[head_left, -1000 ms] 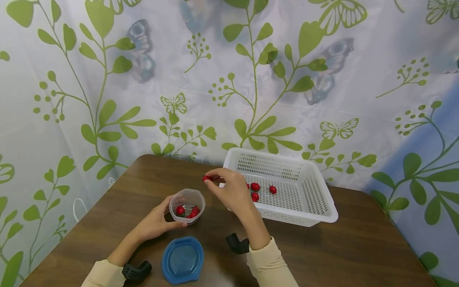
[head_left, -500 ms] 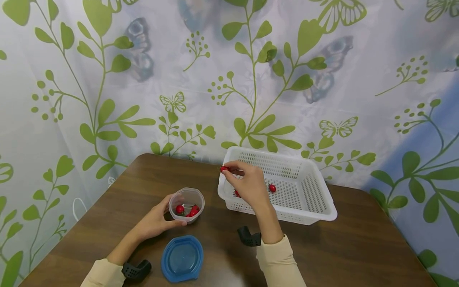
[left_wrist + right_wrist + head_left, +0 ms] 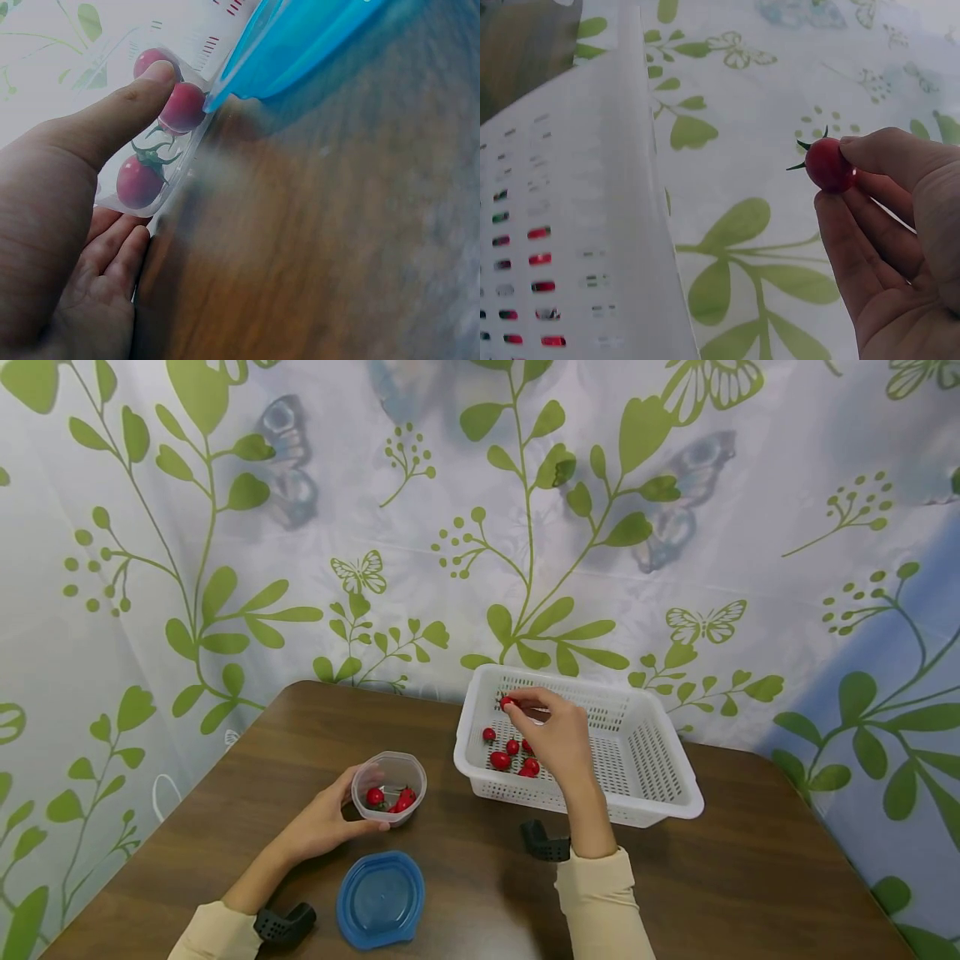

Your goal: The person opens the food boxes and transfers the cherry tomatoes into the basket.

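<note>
My left hand (image 3: 322,822) curls round a clear plastic container (image 3: 393,763) on the table, thumb in front at its side. Several cherry tomatoes (image 3: 375,796) lie inside it; in the left wrist view red tomatoes (image 3: 138,180) show through its wall, one with a green stem. My right hand (image 3: 561,735) pinches a single cherry tomato (image 3: 829,166) between thumb and fingertips, its green calyx pointing away. This hand is over the left part of a white slotted basket (image 3: 652,752), hiding some of the inside. More cherry tomatoes (image 3: 500,761) lie on the basket's floor.
A blue lid (image 3: 381,902) lies on the brown wooden table (image 3: 712,877), in front of the container. Behind the table hangs a curtain (image 3: 420,527) printed with leaves and butterflies. Each wrist carries a black mount (image 3: 285,927).
My right hand has moved right with the cherry tomato, from beside the container to over the basket, uncovering tomatoes at the basket's left end. The left hand stays on the container.
</note>
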A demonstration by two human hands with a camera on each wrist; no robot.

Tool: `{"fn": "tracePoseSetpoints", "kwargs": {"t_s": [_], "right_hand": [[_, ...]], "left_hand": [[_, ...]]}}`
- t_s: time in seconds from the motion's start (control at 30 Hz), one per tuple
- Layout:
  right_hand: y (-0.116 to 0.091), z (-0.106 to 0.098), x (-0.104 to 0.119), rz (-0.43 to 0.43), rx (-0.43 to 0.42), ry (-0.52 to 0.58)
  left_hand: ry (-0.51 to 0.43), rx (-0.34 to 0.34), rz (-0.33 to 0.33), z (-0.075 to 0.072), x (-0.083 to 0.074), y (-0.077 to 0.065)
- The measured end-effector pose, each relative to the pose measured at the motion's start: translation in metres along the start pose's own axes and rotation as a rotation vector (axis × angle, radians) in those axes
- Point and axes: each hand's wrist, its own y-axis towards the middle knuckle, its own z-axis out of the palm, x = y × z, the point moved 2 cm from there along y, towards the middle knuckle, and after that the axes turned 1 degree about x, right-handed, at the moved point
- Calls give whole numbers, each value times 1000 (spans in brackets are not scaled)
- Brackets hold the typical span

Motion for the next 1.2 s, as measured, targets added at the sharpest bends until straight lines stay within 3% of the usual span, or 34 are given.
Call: {"fn": "tracePoseSetpoints", "kwargs": {"t_s": [0.63,1.2], "right_hand": [[-3,-26,-51,225,-39,-97],[-7,-28,-69,271,-20,-209]], "left_hand": [[-9,6,2,0,-1,0],[3,2,1,0,-2,-1]]}}
